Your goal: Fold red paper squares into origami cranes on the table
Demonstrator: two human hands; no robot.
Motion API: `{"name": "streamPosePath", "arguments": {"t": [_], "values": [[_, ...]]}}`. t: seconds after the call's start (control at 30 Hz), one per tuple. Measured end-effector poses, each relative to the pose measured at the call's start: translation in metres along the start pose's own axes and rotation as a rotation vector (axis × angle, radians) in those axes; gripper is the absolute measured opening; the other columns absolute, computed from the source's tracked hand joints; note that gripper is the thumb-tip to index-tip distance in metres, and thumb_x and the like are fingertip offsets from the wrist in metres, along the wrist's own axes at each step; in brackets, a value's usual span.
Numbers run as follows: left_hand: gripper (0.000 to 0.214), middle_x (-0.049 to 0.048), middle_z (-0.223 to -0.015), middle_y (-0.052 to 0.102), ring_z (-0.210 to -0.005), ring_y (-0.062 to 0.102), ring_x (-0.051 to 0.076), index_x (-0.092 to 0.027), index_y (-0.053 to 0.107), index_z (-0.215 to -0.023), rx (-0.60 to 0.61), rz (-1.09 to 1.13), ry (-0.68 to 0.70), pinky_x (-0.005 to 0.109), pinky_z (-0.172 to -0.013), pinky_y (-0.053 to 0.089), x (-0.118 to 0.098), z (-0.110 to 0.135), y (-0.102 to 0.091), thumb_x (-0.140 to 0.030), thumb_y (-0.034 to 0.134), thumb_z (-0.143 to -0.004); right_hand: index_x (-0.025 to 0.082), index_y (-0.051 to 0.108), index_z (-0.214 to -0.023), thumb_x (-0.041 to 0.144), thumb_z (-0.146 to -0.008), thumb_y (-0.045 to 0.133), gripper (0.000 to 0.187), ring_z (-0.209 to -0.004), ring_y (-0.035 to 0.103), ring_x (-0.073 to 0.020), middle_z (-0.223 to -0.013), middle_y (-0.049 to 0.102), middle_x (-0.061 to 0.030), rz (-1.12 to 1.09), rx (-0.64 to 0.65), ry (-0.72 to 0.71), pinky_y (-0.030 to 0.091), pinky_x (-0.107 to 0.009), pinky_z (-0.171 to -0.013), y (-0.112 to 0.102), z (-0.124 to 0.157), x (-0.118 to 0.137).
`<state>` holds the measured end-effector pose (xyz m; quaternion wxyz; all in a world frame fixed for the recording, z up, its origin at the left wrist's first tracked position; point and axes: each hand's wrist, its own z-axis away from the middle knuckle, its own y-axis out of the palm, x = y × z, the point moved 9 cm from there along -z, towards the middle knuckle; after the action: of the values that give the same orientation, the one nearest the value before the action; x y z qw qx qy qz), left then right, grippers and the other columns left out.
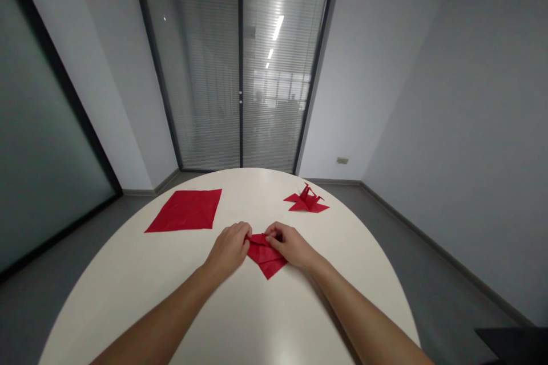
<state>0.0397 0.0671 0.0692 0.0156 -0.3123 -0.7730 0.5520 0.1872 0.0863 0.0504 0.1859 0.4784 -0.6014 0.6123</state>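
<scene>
A partly folded piece of red origami paper point(269, 261) lies on the white table in front of me, one corner pointing toward me. My left hand point(231, 245) pinches its far left edge between thumb and fingers. At the far right edge, my right hand point(291, 244) grips the same paper with thumb and forefinger. Creases run across the paper's surface, and its far side is partly hidden by my fingers.
Farther left on the round white table point(274, 319) lies a flat red paper sheet point(184, 210). Folded red paper cranes point(307, 201) stand at the back right. Beyond the table is a glass partition with blinds point(205, 68).
</scene>
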Motion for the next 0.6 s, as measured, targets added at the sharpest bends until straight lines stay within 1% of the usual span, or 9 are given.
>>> {"name": "streamPosePath", "arguments": {"t": [0.2, 0.33, 0.43, 0.5, 0.6], "values": [[0.025, 0.0002, -0.088, 0.059, -0.081, 0.057, 0.018, -0.023, 0.05, -0.088, -0.017, 0.112, -0.01, 0.029, -0.072, 0.042, 0.0, 0.004, -0.002, -0.001, 0.046, -0.078, 0.016, 0.067, -0.095, 0.021, -0.087, 0.059, 0.011, -0.063, 0.053, -0.0122, -0.074, 0.064, 0.001, -0.098, -0.028, 0.04, 0.038, -0.023, -0.06, -0.002, -0.002, -0.009], [0.024, -0.0002, -0.088, 0.059, -0.079, 0.057, 0.018, -0.023, 0.05, -0.087, -0.042, 0.146, -0.024, 0.028, -0.071, 0.041, 0.0, 0.004, -0.003, -0.002, 0.046, -0.077, 0.015, 0.067, -0.095, 0.019, -0.084, 0.06, 0.014, -0.059, 0.052, -0.0121, -0.069, 0.064, 0.0014, -0.173, -0.049, 0.081, 0.036, -0.023, -0.056, -0.003, -0.004, -0.014], [0.024, -0.0003, -0.089, 0.061, -0.078, 0.058, 0.017, -0.023, 0.051, -0.087, -0.053, 0.152, -0.045, 0.028, -0.071, 0.041, -0.002, 0.004, -0.005, -0.002, 0.046, -0.077, 0.014, 0.071, -0.1, 0.022, -0.084, 0.061, 0.021, -0.06, 0.055, -0.0137, -0.071, 0.068, -0.0007, -0.157, -0.061, 0.116, 0.039, -0.024, -0.057, -0.005, -0.006, -0.02], [0.023, -0.0002, -0.09, 0.062, -0.079, 0.059, 0.017, -0.023, 0.053, -0.088, -0.054, 0.174, -0.059, 0.028, -0.072, 0.042, -0.005, 0.005, -0.006, -0.004, 0.048, -0.077, 0.013, 0.075, -0.101, 0.025, -0.084, 0.061, 0.024, -0.064, 0.06, -0.016, -0.077, 0.073, -0.0037, -0.123, -0.066, 0.133, 0.043, -0.026, -0.061, -0.007, -0.007, -0.023], [0.013, 0.0004, -0.089, 0.067, -0.081, 0.062, 0.018, -0.024, 0.057, -0.09, -0.052, 0.251, -0.123, 0.028, -0.074, 0.044, -0.003, 0.005, -0.006, -0.013, 0.052, -0.085, 0.014, 0.077, -0.096, 0.03, -0.087, 0.061, 0.025, -0.076, 0.066, -0.0199, -0.086, 0.077, -0.0067, -0.085, -0.032, 0.11, 0.049, -0.029, -0.07, -0.006, -0.007, -0.022]]}}
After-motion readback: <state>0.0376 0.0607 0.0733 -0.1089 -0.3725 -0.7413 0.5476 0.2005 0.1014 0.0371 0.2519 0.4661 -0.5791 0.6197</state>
